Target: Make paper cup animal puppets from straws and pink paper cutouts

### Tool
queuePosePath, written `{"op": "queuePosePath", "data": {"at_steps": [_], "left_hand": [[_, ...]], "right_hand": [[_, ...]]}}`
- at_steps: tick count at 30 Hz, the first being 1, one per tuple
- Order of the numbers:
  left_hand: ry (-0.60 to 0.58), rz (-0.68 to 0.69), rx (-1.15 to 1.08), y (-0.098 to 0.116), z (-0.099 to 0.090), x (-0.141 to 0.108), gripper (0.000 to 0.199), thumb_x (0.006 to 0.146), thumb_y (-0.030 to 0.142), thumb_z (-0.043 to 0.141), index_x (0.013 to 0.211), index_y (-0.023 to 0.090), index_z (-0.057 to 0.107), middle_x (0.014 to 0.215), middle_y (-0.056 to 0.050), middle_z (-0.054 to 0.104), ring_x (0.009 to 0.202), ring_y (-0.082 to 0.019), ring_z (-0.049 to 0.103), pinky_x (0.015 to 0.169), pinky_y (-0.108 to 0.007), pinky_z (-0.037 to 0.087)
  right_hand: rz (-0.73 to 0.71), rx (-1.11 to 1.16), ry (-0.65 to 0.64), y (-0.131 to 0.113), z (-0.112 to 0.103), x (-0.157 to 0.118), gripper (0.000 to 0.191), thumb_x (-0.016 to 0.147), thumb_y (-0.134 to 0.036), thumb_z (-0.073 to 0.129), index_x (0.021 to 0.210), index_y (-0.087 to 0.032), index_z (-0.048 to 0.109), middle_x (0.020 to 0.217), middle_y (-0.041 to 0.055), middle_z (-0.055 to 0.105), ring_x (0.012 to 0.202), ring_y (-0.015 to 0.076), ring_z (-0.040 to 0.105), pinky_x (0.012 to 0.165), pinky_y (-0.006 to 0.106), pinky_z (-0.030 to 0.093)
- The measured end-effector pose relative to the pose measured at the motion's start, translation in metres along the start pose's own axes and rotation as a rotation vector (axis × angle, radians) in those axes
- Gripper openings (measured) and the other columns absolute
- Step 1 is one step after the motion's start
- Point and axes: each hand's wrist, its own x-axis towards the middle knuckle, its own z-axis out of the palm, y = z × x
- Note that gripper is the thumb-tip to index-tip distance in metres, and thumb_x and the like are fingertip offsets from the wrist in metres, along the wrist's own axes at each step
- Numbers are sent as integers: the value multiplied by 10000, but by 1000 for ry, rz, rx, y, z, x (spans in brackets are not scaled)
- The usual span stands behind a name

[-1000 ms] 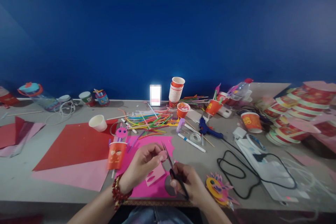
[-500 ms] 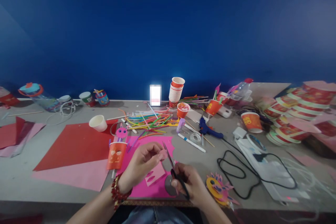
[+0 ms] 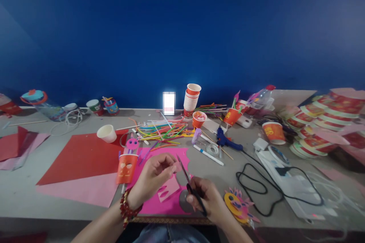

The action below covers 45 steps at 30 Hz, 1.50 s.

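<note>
Between thumb and fingers my left hand (image 3: 159,172) pinches a small pink paper piece (image 3: 177,167). Black-handled scissors (image 3: 196,196) are in my right hand (image 3: 207,197), their blades pointing up and away, right beside that piece. Below my hands a light pink paper (image 3: 169,191) with cut-out holes lies on a bright pink sheet (image 3: 154,208). To the left of my left hand stands an orange paper cup (image 3: 126,171) with a pink rabbit-like figure (image 3: 132,143) rising from it. A yellow and pink paper craft (image 3: 238,205) lies right of my right hand.
Pipe cleaners (image 3: 165,131) are heaped behind my hands. A blue glue gun (image 3: 228,139), its black cord (image 3: 256,186) looping rightward, and a white marker (image 3: 208,155) lie further right. Red paper (image 3: 82,155) covers the left side. A cup stack (image 3: 191,100) stands at the back.
My hands stay almost in the same place. The scissor blades look slightly closer together, and the pink piece in my left hand has turned a little.
</note>
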Motion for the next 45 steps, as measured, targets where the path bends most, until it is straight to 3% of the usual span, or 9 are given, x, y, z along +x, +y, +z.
{"op": "queuePosePath", "data": {"at_steps": [24, 30, 34, 38, 41, 45], "left_hand": [[-10, 23, 114, 5, -2, 0, 203, 919, 305, 597, 775, 162, 585, 850, -53, 620, 785, -164, 566, 718, -260, 447], [-33, 39, 267, 12, -2, 4, 200, 914, 311, 584, 777, 166, 596, 816, -57, 632, 774, -172, 577, 716, -268, 453], [-32, -4, 279, 8, -5, 6, 236, 912, 334, 590, 748, 164, 572, 797, -54, 624, 754, -165, 573, 692, -262, 448], [-34, -75, 128, 1, -6, 6, 265, 903, 387, 599, 769, 160, 572, 747, -29, 597, 690, -145, 566, 651, -247, 429], [-30, -94, 54, -3, -5, 5, 272, 891, 393, 615, 760, 161, 563, 732, -15, 590, 668, -138, 568, 661, -250, 429], [-35, -80, 46, -5, -3, 4, 277, 907, 390, 605, 758, 160, 568, 745, -17, 589, 678, -138, 568, 655, -246, 429]], "right_hand": [[16, -115, -10, -12, -9, -4, 620, 644, -779, 654, 616, -233, 362, 478, -81, 346, 444, 77, 315, 419, 205, 209], [20, -195, -4, -6, -18, -2, 579, 659, -656, 734, 590, -234, 344, 466, -83, 349, 442, 82, 321, 430, 217, 203], [3, -371, 67, 1, -32, 1, 526, 734, -570, 706, 578, -232, 334, 485, -71, 372, 470, 100, 349, 461, 228, 210], [20, -770, 180, 4, -48, 2, 381, 782, -451, 701, 619, -218, 448, 563, -43, 494, 533, 134, 446, 514, 245, 228], [87, -1008, 257, 5, -56, 2, 306, 823, -473, 669, 712, -222, 536, 636, -3, 620, 593, 185, 573, 536, 257, 243], [101, -1164, 291, 8, -59, 2, 282, 840, -475, 666, 919, -222, 570, 775, 44, 712, 697, 249, 684, 555, 265, 309]]}}
